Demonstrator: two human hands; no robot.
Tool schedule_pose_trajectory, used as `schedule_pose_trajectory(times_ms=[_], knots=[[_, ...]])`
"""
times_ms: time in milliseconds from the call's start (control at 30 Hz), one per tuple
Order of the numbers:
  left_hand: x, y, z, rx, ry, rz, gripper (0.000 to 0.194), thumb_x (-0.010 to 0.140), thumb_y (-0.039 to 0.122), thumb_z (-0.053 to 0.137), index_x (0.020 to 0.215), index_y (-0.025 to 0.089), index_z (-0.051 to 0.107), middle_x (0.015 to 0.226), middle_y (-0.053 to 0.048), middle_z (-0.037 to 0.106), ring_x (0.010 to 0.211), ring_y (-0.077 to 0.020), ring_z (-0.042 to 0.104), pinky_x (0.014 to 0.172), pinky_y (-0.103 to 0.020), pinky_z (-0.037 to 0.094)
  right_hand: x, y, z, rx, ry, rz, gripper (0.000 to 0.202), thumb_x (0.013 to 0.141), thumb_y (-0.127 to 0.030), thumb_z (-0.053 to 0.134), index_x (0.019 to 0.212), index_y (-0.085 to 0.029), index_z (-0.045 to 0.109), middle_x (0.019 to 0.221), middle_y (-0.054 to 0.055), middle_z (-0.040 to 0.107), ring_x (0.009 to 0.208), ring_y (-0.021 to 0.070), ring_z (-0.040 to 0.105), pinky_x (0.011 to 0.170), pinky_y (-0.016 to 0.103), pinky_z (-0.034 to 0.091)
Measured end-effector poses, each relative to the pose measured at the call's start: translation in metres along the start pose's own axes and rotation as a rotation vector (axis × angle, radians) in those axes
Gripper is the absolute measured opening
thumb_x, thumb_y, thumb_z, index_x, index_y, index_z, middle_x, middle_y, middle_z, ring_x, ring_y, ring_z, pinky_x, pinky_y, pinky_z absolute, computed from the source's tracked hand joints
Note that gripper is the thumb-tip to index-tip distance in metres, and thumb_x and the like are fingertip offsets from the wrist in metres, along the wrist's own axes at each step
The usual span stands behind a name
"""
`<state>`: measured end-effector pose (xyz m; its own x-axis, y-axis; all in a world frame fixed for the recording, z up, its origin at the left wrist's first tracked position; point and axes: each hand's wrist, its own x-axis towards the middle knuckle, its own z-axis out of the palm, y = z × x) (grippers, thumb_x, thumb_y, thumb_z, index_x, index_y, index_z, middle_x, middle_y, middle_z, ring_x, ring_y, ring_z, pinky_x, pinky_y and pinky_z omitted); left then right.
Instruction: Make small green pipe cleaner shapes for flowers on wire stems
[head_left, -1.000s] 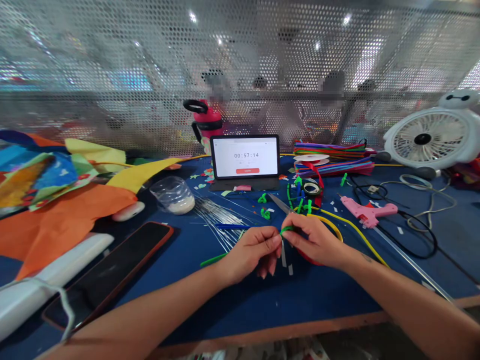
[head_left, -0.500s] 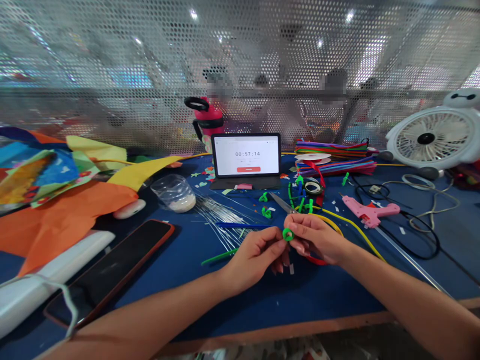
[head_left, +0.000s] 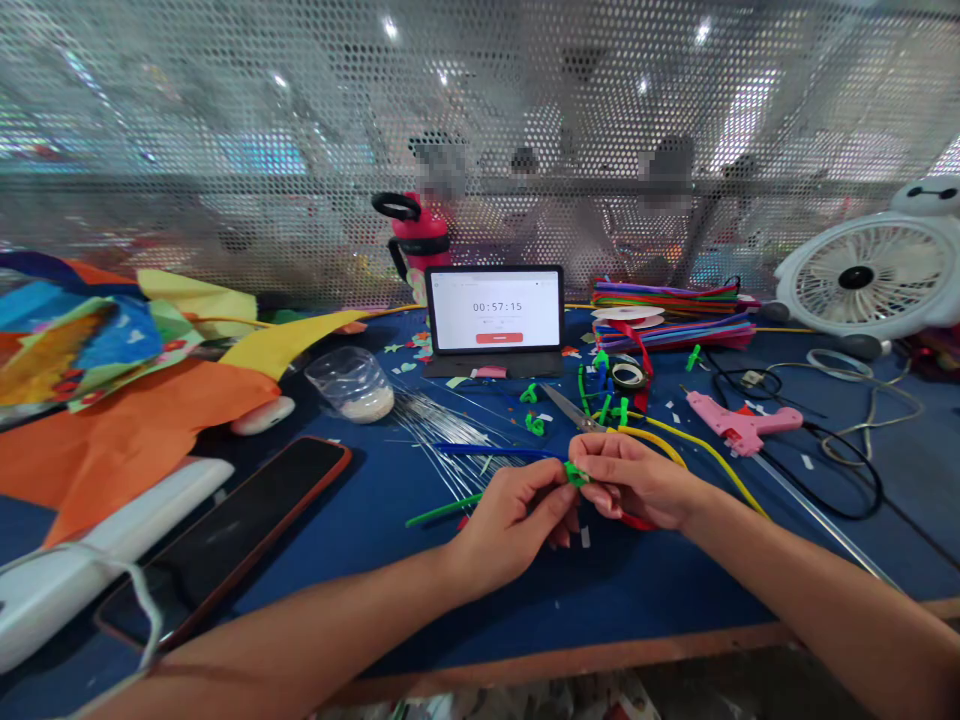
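Between my two hands is a small piece of bent green pipe cleaner point(head_left: 575, 474), pinched from both sides. My left hand point(head_left: 517, 515) has thumb and forefinger closed on its left side. My right hand point(head_left: 637, 475) grips it from the right, the fingertips partly hiding it. Just beyond the hands lie scissors point(head_left: 568, 407) with the blades pointing away and the handles mostly under my right hand. Similar twisted green pieces point(head_left: 534, 425) rest nearby. A straight green pipe cleaner point(head_left: 444, 510) and a blue one point(head_left: 487, 452) lie to the left, over thin silver wires point(head_left: 450, 430).
A tablet point(head_left: 496, 310) showing a timer stands at the back, beside a pink bottle point(head_left: 420, 240). To the right are a pink glue gun point(head_left: 742, 422), a fan point(head_left: 862, 275) and bundled pipe cleaners point(head_left: 675, 330). A phone point(head_left: 240, 530), plastic cup point(head_left: 351, 385) and orange sheet point(head_left: 150, 420) lie left.
The green piece has turned between my fingers; its round loop, seen face-on before, now looks flatter and more covered. Both hands stay in nearly the same place.
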<state>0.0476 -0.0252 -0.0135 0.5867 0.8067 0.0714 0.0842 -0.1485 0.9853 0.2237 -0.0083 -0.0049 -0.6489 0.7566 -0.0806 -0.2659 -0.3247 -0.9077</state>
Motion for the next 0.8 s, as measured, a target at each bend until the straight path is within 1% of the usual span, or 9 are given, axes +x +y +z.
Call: schedule_pose_trajectory(times_ms=[133,233,300,367,500,600,800], knots=[[-0.0013,-0.0004,0.0015,0.029,0.013,0.006,0.027,0.088,0.038,0.046,0.082,0.015,0.059,0.068,-0.001,0.058,0.055,-0.0094,0.056,0.054,-0.02,0.047,0.0,-0.0004,0.0007,0.009,-0.017,0.023,0.03,0.076,-0.036,0.068,0.07,-0.015,0.048,0.045,-0.008,0.045,0.036,0.0019,0.032,0.035,0.012,0.027],[-0.0014,-0.0013,0.001,-0.008,0.006,-0.005,0.027,0.088,0.038,0.047,0.083,0.014,0.059,0.068,-0.001,0.058,0.056,-0.0091,0.055,0.054,-0.02,0.047,0.0002,0.0002,0.0021,0.004,-0.005,0.037,0.03,0.077,-0.036,0.067,0.069,-0.015,0.047,0.044,-0.009,0.044,0.035,0.0016,0.03,0.035,0.012,0.026],[-0.0003,-0.0019,-0.0001,-0.08,-0.002,-0.033,0.028,0.088,0.038,0.047,0.083,0.014,0.058,0.067,-0.001,0.058,0.054,-0.0088,0.054,0.053,-0.02,0.047,0.0006,0.0012,0.0035,0.0,0.004,0.029,0.029,0.078,-0.036,0.066,0.069,-0.015,0.047,0.044,-0.008,0.044,0.035,0.002,0.031,0.035,0.013,0.027],[0.0012,-0.0021,-0.0012,-0.134,0.008,-0.049,0.029,0.088,0.039,0.047,0.081,0.013,0.057,0.065,-0.001,0.058,0.052,-0.0084,0.054,0.051,-0.02,0.046,0.0009,0.0021,0.0049,-0.007,0.013,-0.014,0.029,0.079,-0.037,0.064,0.069,-0.015,0.047,0.045,-0.007,0.046,0.038,0.0031,0.036,0.038,0.013,0.03],[0.0027,-0.0007,-0.0016,-0.104,0.081,-0.021,0.028,0.088,0.038,0.047,0.079,0.013,0.056,0.066,-0.001,0.059,0.052,-0.0082,0.054,0.052,-0.02,0.046,0.0012,0.0018,0.006,-0.054,0.063,-0.135,0.027,0.082,-0.038,0.061,0.073,-0.015,0.049,0.051,-0.005,0.05,0.044,0.0048,0.042,0.045,0.015,0.036],[0.0019,0.0007,-0.0007,-0.058,0.098,0.012,0.027,0.089,0.038,0.047,0.081,0.014,0.056,0.067,0.0,0.06,0.053,-0.0081,0.055,0.052,-0.02,0.046,0.0008,0.0005,0.0049,-0.053,0.063,-0.135,0.023,0.081,-0.033,0.063,0.075,-0.015,0.051,0.052,-0.005,0.051,0.045,0.0046,0.043,0.045,0.015,0.037],[0.0008,-0.0005,0.0003,-0.031,0.111,0.052,0.025,0.09,0.036,0.045,0.08,0.015,0.054,0.065,0.0,0.059,0.051,-0.0078,0.055,0.05,-0.019,0.046,-0.0003,-0.0001,0.0027,0.011,0.029,-0.112,0.02,0.079,-0.03,0.065,0.077,-0.014,0.052,0.055,-0.002,0.056,0.047,0.0044,0.047,0.047,0.014,0.041]])
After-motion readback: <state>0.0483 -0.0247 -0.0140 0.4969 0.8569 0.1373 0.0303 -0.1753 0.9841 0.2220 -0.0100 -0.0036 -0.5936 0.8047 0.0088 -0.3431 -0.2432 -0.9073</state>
